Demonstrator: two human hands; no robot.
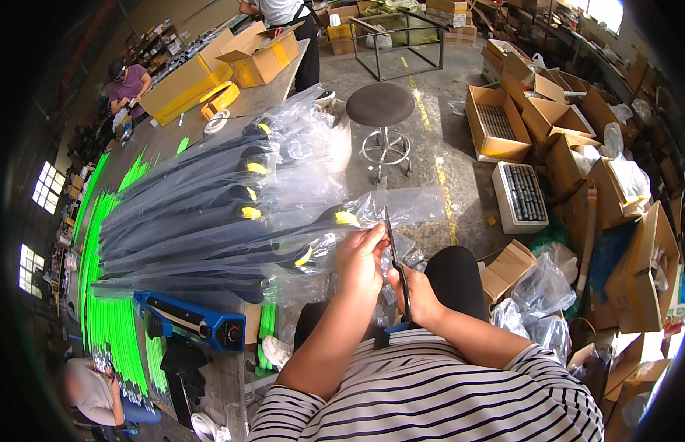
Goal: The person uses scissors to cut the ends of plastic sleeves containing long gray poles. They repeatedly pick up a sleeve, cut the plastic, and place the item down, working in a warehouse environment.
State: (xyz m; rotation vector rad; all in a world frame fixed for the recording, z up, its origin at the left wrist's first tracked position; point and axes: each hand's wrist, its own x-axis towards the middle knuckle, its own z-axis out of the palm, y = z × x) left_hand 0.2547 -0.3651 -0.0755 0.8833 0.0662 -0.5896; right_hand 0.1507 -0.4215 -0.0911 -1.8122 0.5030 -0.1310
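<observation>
My left hand [361,259] pinches the open end of a clear plastic bag [409,205] that sleeves a long dark blade-shaped part with a yellow tip [347,218]. My right hand [416,295] grips black scissors [396,258], blades pointing up at the bag's edge right beside my left fingers. The bagged part lies across the top of a stack of similar bagged dark parts [202,214] on the workbench to my left.
A blue heat-sealer [191,322] sits at the bench's near edge, beside bright green rods [106,295]. A round stool [381,107] stands ahead. Open cardboard boxes [571,132] and loose plastic bags crowd the right. Other people work at the far left.
</observation>
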